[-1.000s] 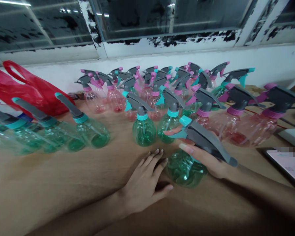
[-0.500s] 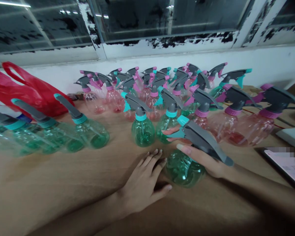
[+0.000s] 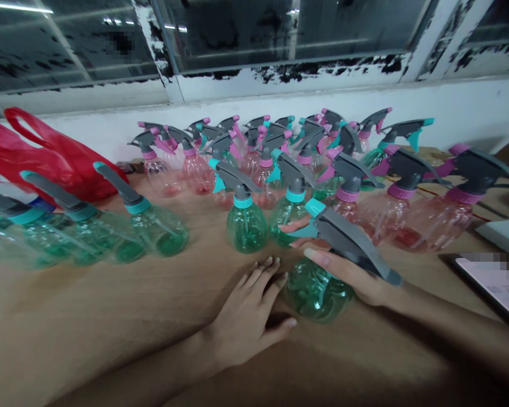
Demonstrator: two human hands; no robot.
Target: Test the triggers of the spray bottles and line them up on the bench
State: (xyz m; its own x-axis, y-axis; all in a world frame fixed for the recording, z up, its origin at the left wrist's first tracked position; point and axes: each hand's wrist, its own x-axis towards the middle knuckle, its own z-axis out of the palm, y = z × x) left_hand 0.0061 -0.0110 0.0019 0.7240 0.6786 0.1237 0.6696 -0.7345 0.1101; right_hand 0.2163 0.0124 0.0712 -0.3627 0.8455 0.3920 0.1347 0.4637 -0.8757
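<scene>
Green spray bottle [image 3: 319,291] with grey trigger head [image 3: 353,242], head view: it stands on the wooden table [image 3: 89,316], nearest the camera of all the bottles, and serves as the landmark for what follows. Right hand [image 3: 356,277] wraps the neck from the right side, its fingers [image 3: 318,255] curling just under the trigger head and teal nozzle [image 3: 315,207], a grip that, judging by its position, steadies the upright bottle at its narrowest part. Left hand [image 3: 250,314] lies flat and open on the table just left of the bottle, grasping nothing; whether the thumb touches the base cannot be told. Directly behind the bottle stand two more green bottles [image 3: 246,223], and behind and to the right of those a dense cluster of pink bottles [image 3: 407,217] reaches back to the white wall under the window [image 3: 280,34], all upright with triggers pointing various ways. Far left of the bottle, a row of green bottles [image 3: 152,226] lies tilted on its side, beside a red plastic bag [image 3: 46,152]. Right of the bottle, near the table edge, lies a dark-framed tablet [image 3: 492,282]
</scene>
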